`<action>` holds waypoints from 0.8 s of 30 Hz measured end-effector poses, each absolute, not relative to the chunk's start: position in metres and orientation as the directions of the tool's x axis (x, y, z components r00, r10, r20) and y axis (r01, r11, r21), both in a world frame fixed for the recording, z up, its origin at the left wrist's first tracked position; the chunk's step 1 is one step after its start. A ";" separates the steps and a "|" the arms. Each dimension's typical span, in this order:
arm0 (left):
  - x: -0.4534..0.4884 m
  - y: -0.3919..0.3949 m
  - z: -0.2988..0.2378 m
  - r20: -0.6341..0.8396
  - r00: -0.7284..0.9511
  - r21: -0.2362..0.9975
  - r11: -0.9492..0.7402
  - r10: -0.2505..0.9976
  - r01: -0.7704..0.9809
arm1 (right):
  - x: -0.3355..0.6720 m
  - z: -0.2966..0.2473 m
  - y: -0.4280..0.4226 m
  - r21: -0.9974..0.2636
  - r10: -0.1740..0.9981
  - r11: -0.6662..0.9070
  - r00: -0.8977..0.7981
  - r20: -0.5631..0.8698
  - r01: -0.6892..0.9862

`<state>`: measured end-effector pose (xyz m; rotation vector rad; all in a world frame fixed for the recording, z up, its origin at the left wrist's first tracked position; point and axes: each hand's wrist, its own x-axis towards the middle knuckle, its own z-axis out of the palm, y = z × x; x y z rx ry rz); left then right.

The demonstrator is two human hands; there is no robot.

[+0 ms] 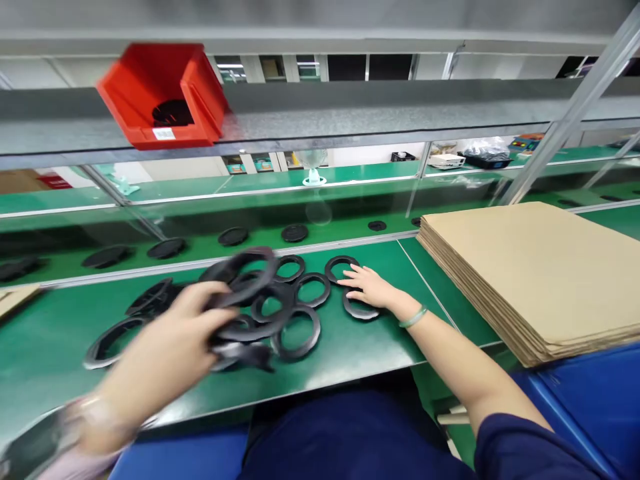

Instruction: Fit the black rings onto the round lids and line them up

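My left hand (173, 333), blurred by motion and wearing a watch (37, 440), is closed on black rings (257, 277) raised a little above the green workbench (370, 357); how many it holds is unclear. More loose rings lie under and around it, among them one ring (313, 290) and another (93, 357) at the left. On the right, my right hand (370, 287) has its fingers spread, resting over two flat rings, a far ring (333, 260) and a near ring (363, 313). A pale green bangle (414, 317) circles that wrist.
A stack of brown cardboard sheets (530, 267) stands at the right. Behind the bench, black round parts (295, 233) sit along a green strip (345, 233). A red bin (200, 107) with black parts rests on the grey shelf (350, 110). Metal posts (565, 113) cross the view.
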<state>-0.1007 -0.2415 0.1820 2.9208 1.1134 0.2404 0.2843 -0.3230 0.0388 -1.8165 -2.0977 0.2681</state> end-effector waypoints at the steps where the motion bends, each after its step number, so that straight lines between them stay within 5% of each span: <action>1: -0.078 -0.248 0.180 0.116 0.787 0.020 -0.794 0.605 0.607 | 0.288 0.034 -0.318 -0.384 0.987 0.141 -0.098 0.128 0.912; 5: 0.033 -0.266 0.159 -0.058 0.916 -0.118 -0.914 0.396 0.388 | 0.324 0.018 -0.319 -0.455 0.990 0.041 0.025 0.138 0.889; 14: 0.144 -0.235 0.107 -0.432 0.686 -0.182 -0.801 0.586 0.570 | 0.355 0.017 -0.329 -0.571 0.990 0.002 0.078 0.115 0.821; 20: 0.129 -0.198 0.111 -0.568 0.679 0.044 -0.807 0.464 0.589 | 0.351 0.020 -0.329 -0.554 0.994 0.031 0.034 0.106 0.832; 24: 0.112 -0.181 0.111 -0.513 0.740 0.233 -0.760 0.435 0.607 | 0.353 0.017 -0.330 -0.577 0.990 0.054 0.031 0.138 0.815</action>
